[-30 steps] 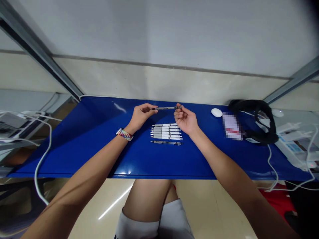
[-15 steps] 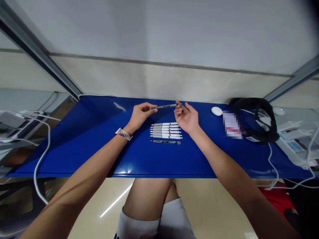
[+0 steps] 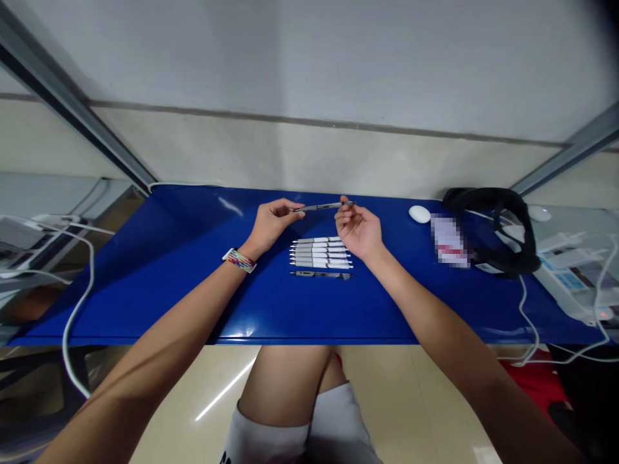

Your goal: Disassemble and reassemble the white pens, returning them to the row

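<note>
Slim grey pen (image 3: 322, 207) held nearly level above glossy blue tabletop (image 3: 280, 312): left end pinched by left hand (image 3: 271, 223), other end held by curled right hand (image 3: 360, 232). White pens (image 3: 322, 255) with grey grips (image 3: 304, 254) laid in parallel row; clear-barrelled pen (image 3: 322, 275) set nearer front edge (image 3: 309, 341). Pen lettering too small to read.

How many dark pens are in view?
2. The held pen reaches from the left hand to the right hand; the loose pen lies on the blue table beside the white pens.
</note>
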`<state>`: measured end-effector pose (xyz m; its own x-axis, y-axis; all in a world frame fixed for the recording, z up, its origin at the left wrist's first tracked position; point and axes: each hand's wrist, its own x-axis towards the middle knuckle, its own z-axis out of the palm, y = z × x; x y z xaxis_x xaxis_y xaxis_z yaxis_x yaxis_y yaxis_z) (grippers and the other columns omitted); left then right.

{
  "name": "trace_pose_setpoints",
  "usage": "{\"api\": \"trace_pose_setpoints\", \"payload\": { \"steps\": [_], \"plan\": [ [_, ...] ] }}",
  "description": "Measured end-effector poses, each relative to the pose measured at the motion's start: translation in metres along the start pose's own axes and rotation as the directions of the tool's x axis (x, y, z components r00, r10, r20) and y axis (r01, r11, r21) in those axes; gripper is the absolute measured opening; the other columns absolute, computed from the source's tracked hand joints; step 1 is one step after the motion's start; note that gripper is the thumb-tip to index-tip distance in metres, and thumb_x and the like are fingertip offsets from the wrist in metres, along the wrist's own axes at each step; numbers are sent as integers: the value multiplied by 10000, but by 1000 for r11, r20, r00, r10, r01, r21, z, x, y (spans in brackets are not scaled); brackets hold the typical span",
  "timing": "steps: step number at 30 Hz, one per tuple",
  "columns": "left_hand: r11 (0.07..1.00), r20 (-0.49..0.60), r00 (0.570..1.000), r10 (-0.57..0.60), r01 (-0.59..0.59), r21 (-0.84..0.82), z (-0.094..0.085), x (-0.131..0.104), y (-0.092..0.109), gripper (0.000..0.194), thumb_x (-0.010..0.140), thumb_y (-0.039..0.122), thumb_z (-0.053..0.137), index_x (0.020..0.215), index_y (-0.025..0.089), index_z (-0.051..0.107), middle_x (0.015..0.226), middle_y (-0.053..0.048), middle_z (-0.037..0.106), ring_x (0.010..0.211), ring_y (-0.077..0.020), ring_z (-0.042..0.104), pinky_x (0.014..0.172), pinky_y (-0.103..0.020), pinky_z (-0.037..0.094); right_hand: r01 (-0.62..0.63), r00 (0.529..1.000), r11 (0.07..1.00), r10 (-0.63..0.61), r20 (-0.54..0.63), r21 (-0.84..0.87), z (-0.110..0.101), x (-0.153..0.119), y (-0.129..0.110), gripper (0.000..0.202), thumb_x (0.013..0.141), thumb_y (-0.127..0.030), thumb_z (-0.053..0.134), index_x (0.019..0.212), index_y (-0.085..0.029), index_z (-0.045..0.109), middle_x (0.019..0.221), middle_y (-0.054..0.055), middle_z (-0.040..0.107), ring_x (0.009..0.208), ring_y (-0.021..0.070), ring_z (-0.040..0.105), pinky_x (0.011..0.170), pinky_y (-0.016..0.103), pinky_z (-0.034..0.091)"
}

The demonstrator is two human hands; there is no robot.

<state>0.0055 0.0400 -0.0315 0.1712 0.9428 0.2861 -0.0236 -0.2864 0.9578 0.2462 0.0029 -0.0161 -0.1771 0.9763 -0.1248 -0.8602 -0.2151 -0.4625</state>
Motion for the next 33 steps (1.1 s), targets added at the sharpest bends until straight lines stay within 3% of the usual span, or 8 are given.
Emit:
{"api": "trace_pose_setpoints", "payload": {
  "steps": [3,7,11,16,22,26,30,33],
  "plan": [
    [1000,-8,1000,-1,1,-7,-1,1,-1,312,726,359,964,964,188,858,859,-49,794,777,-164,681,766,-312,526,6,1000,1000,-6,19,-8,0,0,0,225,983,-199,576,1166,-165,703,811,21,711,675,115,612,591,221,556],
    [1000,-3,1000,-2,2,8,-1,0,-1,316,725,361,964,968,189,859,825,-44,783,754,-160,671,750,-309,523,3,1000,1000,-3,2,-28,0,1,0,217,965,-122,557,1115,-176,705,742,-7,679,624,99,580,568,200,529],
    [1000,-1,1000,-6,6,20,-1,-1,1,332,725,382,961,970,184,854,853,-54,793,780,-174,684,762,-318,537,5,1000,999,-4,10,-40,0,1,0,154,999,-204,607,1114,-176,707,800,8,704,670,106,615,589,206,548],
    [1000,-8,1000,-6,6,18,0,-1,2,326,722,382,960,961,187,853,882,-56,803,796,-176,693,778,-321,546,-17,1000,1000,17,-23,-21,1,2,-1,205,1018,-107,527,1106,-178,697,755,-14,686,630,83,590,583,174,531],
    [1000,-4,1000,-12,12,15,-1,-1,1,327,719,378,964,960,187,854,864,-53,799,787,-174,693,777,-322,547,9,1000,997,-10,-9,-79,1,1,-1,204,1032,-204,571,1184,-186,706,814,3,714,703,116,633,632,223,574],
    [1000,-6,1000,-8,8,7,-1,0,0,301,724,349,966,959,193,860,852,-45,796,761,-154,680,761,-304,529,-8,999,999,6,-51,-46,3,1,0,205,1026,-138,537,1134,-188,704,753,-14,674,634,97,590,580,192,542],
    [1000,-1,1000,-15,15,13,-1,-1,0,297,731,349,962,963,192,862,827,-39,786,744,-151,668,746,-301,519,4,999,1000,-4,-37,-9,5,0,1,190,1022,-163,550,1134,-181,702,773,2,691,648,103,607,563,196,555],
    [999,4,1000,-22,21,27,0,-1,1,320,731,372,961,971,186,860,835,-47,785,750,-164,670,746,-313,528,4,1000,999,-5,-25,-45,4,1,1,217,991,-98,547,1112,-195,699,730,-19,674,609,94,581,540,189,536]
  ]
}}
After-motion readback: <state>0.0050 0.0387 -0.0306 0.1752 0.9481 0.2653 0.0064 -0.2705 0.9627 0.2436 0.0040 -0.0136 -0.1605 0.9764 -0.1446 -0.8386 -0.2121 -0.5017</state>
